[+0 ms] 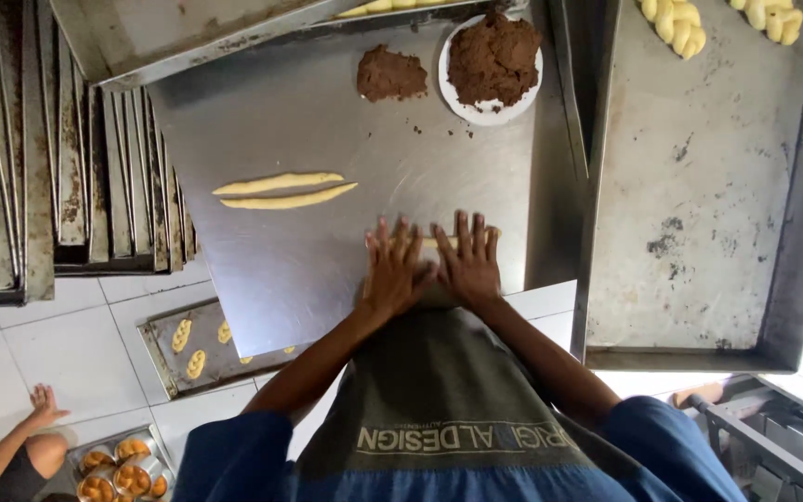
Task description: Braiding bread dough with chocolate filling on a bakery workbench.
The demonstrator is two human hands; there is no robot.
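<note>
Rolling a dough strand [431,243] on the steel worktop [309,121], the left hand [392,270] and right hand [468,262] lay flat, side by side; next, even outward pressure seemed required.

White plate [457,104] of brown filling; stacked trays [67,177]; perhaps braided dough [673,20].

Both flat hands hide most of the dough strip [431,243]; braided pieces [673,22] on the right tray are cut off by the picture's top edge.
</note>
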